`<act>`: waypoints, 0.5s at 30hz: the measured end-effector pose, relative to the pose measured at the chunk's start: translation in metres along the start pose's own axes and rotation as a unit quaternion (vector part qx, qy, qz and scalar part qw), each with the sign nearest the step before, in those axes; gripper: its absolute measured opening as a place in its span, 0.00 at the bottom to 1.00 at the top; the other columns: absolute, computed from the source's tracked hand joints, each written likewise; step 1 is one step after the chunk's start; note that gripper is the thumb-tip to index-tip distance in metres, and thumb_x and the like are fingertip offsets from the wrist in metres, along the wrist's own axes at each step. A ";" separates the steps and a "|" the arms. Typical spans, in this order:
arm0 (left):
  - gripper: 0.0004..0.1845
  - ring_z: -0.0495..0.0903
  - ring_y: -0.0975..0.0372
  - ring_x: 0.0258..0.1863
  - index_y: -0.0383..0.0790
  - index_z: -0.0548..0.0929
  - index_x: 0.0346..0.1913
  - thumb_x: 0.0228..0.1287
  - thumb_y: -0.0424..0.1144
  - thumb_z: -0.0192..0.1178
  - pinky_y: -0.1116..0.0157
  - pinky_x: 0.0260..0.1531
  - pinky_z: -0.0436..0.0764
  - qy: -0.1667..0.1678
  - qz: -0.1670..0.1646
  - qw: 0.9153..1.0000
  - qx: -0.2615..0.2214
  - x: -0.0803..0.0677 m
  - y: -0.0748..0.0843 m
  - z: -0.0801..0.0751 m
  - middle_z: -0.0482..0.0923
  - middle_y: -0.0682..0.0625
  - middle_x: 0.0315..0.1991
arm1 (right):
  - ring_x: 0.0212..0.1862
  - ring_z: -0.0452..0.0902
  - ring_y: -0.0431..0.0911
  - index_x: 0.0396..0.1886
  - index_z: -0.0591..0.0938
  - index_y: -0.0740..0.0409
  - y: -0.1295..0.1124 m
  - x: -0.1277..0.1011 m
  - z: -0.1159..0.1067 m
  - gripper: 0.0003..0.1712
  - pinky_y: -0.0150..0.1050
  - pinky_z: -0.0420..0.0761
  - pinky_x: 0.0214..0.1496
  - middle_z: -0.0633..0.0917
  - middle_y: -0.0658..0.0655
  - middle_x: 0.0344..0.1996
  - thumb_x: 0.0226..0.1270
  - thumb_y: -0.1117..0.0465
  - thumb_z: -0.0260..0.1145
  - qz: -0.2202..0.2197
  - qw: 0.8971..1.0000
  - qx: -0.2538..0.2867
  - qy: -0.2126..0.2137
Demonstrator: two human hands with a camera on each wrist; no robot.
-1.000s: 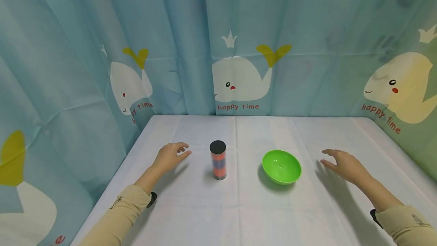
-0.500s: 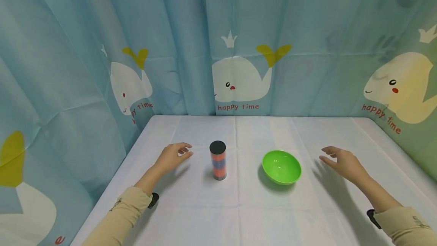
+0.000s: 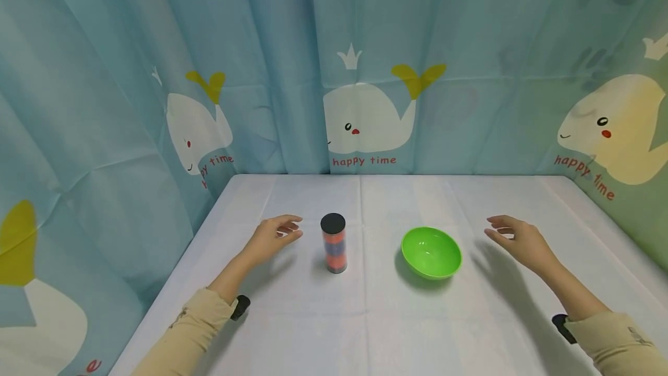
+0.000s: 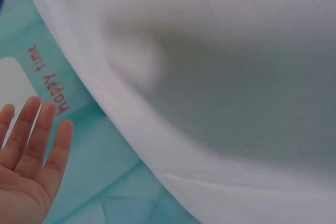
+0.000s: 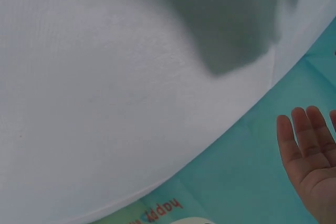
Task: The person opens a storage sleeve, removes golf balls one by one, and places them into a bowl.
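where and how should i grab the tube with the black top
Probably round the middle of the tube, below its black top, coming from the left with the left hand. It stands upright, slim and straight-sided, so fingers should wrap it easily, and nothing shows between it and that hand; the green bowl sits on its other side.

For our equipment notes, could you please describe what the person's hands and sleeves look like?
The left hand and right hand are bare, without gloves. The left sleeve and right sleeve are beige, each with a small dark marking. A black item shows by the left sleeve's end, a second black item by the right's.
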State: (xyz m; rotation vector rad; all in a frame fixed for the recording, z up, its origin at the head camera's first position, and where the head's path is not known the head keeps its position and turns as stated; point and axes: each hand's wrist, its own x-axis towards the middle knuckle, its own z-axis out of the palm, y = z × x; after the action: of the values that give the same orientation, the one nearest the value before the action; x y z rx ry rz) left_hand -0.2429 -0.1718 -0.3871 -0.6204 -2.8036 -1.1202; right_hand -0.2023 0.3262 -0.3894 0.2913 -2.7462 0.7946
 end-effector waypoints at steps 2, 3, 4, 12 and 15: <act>0.19 0.82 0.50 0.46 0.33 0.78 0.56 0.63 0.38 0.61 0.53 0.49 0.80 -0.001 0.004 1.000 -0.011 0.000 0.003 0.001 0.82 0.37 0.48 | 0.44 0.79 0.68 0.50 0.77 0.73 -0.002 0.000 0.000 0.20 0.60 0.78 0.45 0.82 0.74 0.43 0.64 0.62 0.63 0.004 1.000 0.004 0.000; 0.19 0.82 0.50 0.46 0.33 0.78 0.56 0.63 0.38 0.61 0.53 0.49 0.80 -0.001 0.005 1.000 -0.014 0.000 0.004 0.001 0.82 0.37 0.48 | 0.44 0.79 0.68 0.51 0.77 0.72 -0.003 0.000 0.000 0.20 0.60 0.78 0.45 0.82 0.74 0.44 0.64 0.61 0.63 0.005 1.000 0.007 0.001; 0.19 0.82 0.50 0.46 0.33 0.78 0.56 0.63 0.37 0.61 0.53 0.48 0.80 0.000 0.006 1.000 -0.016 0.000 0.005 0.002 0.82 0.37 0.48 | 0.44 0.79 0.68 0.51 0.77 0.72 -0.005 0.000 0.000 0.20 0.59 0.78 0.44 0.82 0.74 0.44 0.64 0.61 0.63 0.006 1.000 0.010 0.001; 0.19 0.81 0.50 0.46 0.33 0.78 0.55 0.63 0.36 0.61 0.53 0.49 0.80 -0.002 0.008 0.999 -0.033 0.000 0.008 0.004 0.81 0.37 0.48 | 0.46 0.79 0.67 0.52 0.77 0.71 -0.019 0.003 -0.001 0.20 0.54 0.81 0.41 0.82 0.73 0.45 0.65 0.61 0.63 0.002 0.999 0.033 0.002; 0.20 0.81 0.49 0.48 0.34 0.77 0.57 0.63 0.37 0.61 0.53 0.51 0.79 -0.009 0.003 0.999 -0.042 0.000 0.009 0.004 0.80 0.37 0.50 | 0.46 0.79 0.67 0.53 0.76 0.71 -0.026 0.006 -0.001 0.21 0.55 0.80 0.43 0.81 0.73 0.46 0.65 0.61 0.63 -0.002 0.999 0.039 -0.002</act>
State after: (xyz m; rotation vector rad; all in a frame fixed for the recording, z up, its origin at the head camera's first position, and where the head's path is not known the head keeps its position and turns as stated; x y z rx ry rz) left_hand -0.2391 -0.1636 -0.3844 -0.6498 -2.7795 -1.2429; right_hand -0.2012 0.3044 -0.3741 0.3157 -2.7220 0.9013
